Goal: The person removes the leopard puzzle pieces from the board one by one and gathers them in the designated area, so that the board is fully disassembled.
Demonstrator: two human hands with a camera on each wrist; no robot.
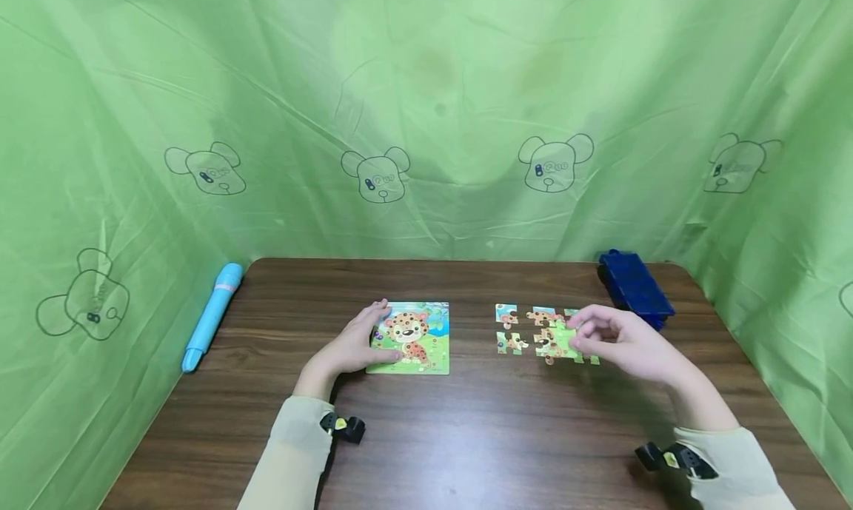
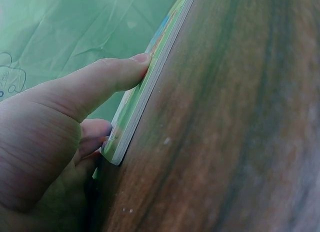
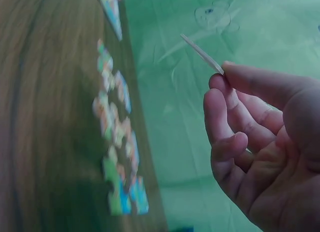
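A square picture board [image 1: 426, 347] with a spotted leopard cub lies left of centre on the table. My left hand [image 1: 351, 345] holds its left side, the thumb on its face near the front edge; the left wrist view shows the board's layered edge [image 2: 135, 127]. My right hand [image 1: 616, 340] pinches a thin puzzle piece [image 3: 201, 54] between thumb and fingertips, raised above the table; the wrist view shows it nearly edge-on. Under and left of that hand lie several loose jigsaw pieces [image 1: 512, 343] in rough rows, some hidden by the hand.
A dark blue plastic box [image 1: 636, 288] stands behind the right hand, near the table's back right corner. A light blue pen-shaped tube [image 1: 213, 317] lies along the left edge. Green curtain [image 1: 440, 125] with bear-head outlines surrounds the wooden table [image 1: 433, 436].
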